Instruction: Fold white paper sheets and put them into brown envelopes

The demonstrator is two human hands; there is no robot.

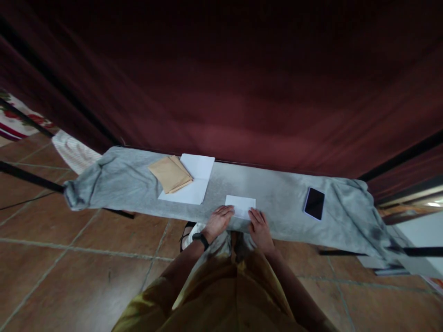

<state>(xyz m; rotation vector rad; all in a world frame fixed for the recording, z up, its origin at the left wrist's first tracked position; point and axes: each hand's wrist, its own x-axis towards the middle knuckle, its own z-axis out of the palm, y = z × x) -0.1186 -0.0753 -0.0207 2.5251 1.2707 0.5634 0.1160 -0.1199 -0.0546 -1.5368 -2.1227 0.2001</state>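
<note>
In the head view a small white sheet of paper (241,202), which looks folded, lies flat on the grey cloth in front of me. The fingertips of my left hand (218,222) rest on its lower left corner, fingers stretched out; a dark watch is on that wrist. My right hand (260,228) touches the lower right edge of the sheet, its fingers laid out and slightly apart. Whether either thumb is under the paper cannot be made out. To the left, larger white sheets (187,194) lie with several brown paper envelopes (169,174) stacked on them.
The narrow bench top is covered by a grey cloth (277,184), wrinkled at both ends. On the right lies a phone (314,203) with a dark screen. A dark red fabric wall (242,115) rises behind the bench. Black metal bars (31,176) flank it above the tiled floor (86,276).
</note>
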